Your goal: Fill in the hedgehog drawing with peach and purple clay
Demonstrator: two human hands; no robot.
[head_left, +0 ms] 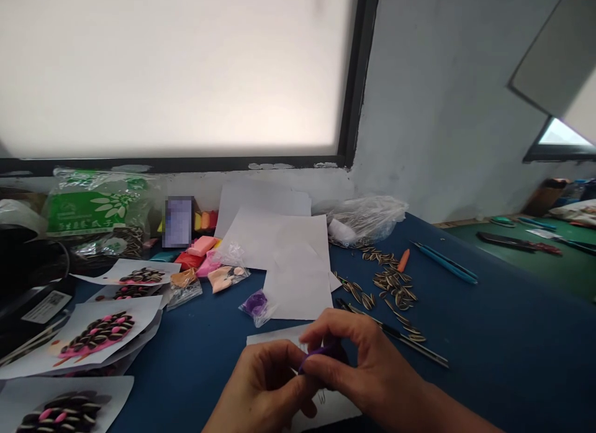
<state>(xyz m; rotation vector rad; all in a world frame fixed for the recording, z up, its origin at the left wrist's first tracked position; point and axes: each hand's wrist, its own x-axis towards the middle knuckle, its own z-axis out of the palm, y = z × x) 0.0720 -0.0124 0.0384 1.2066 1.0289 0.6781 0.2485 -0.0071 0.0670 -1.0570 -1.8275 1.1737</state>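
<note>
Purple modelling clay (331, 351) is pinched between the fingertips of both hands. My left hand (267, 386) is closed on its left end, and my right hand (365, 358) grips it from the right, partly covering it. Below them lies a white sheet (333, 414) with a few thin drawn lines, mostly hidden by my hands. Just beyond, a clear plastic wrapper holds another lump of purple clay (256, 303). A dark pen (414, 340) lies on the blue table behind my right hand.
Sunflower seeds (395, 287), an orange crayon-like stick (403, 260) and blue tweezers (444, 262) lie to the right. Blank paper sheets (298, 293) are behind my hands. Colourful clay packets (228, 276) and seed-decorated hedgehog pictures (97, 334) spread left, near a green bag (88, 209).
</note>
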